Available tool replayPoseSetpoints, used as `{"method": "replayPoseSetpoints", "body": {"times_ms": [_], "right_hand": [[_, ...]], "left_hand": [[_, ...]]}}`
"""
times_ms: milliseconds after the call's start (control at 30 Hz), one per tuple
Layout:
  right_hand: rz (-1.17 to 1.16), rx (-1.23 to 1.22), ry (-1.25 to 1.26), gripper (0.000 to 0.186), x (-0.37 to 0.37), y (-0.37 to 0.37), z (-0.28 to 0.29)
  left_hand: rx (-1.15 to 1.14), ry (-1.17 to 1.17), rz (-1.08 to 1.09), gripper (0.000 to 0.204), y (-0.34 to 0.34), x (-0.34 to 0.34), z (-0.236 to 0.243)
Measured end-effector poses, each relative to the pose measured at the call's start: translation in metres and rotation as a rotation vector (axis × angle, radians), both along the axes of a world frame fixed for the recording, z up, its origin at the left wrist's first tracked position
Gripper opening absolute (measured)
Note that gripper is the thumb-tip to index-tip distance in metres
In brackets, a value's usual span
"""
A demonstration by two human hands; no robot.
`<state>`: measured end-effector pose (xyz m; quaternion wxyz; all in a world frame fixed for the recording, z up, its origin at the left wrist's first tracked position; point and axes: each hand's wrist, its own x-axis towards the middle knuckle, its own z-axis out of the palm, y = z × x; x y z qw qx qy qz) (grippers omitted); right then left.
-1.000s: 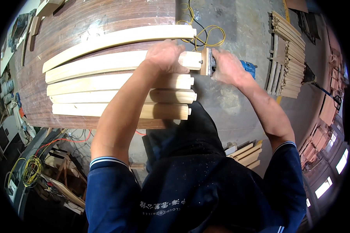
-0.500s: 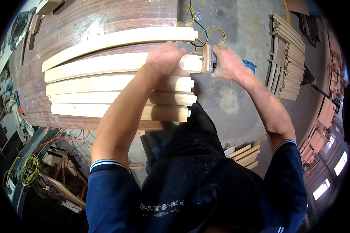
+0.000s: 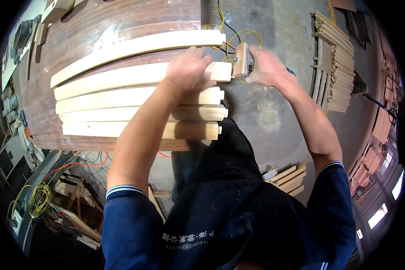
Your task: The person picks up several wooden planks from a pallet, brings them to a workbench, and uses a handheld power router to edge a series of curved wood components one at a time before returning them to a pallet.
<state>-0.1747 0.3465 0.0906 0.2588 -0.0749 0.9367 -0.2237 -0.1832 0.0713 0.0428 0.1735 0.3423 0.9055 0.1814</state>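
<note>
Several pale, slightly curved wooden strips lie side by side on the brown wood-grain table, their tenoned ends past its right edge. My left hand (image 3: 189, 68) is wrapped over the second-farthest wooden strip (image 3: 121, 77), thumb on the near side, holding it down close to its right end. Just off that end, my right hand (image 3: 266, 67) grips a handheld power tool (image 3: 243, 59) with a square wooden plate on its front. The plate is tilted and stands slightly apart from the strip. A bit of blue casing shows behind my wrist; the rest of the tool is hidden.
Yellow and black cords (image 3: 251, 33) loop on the concrete floor beyond the table (image 3: 121, 27). A large stack of wooden pieces (image 3: 339, 63) stands at the right. More strips (image 3: 289, 180) lie low by my right side. Coiled yellow cable (image 3: 40, 200) hangs at the lower left.
My right hand has drawn the power tool slightly up and away from the strip's end, and its wooden plate has tilted. My left hand has stayed on the same strip.
</note>
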Motion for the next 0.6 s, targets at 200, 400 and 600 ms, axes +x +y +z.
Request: {"method": "replayPoseSetpoints", "body": {"times_ms": [200, 400, 600], "right_hand": [[-0.024, -0.029, -0.02, 0.071, 0.03, 0.0, 0.027], [-0.019, 0.038, -0.075, 0.064, 0.065, 0.007, 0.023], [-0.022, -0.077, -0.162, 0.065, 0.077, -0.012, 0.031]], "left_hand": [[0.054, 0.167, -0.106, 0.06, -0.016, -0.025, -0.016], [0.067, 0.3, -0.013, 0.069, -0.026, 0.027, -0.003], [-0.026, 0.027, 0.081, 0.066, -0.043, 0.064, -0.002]]}}
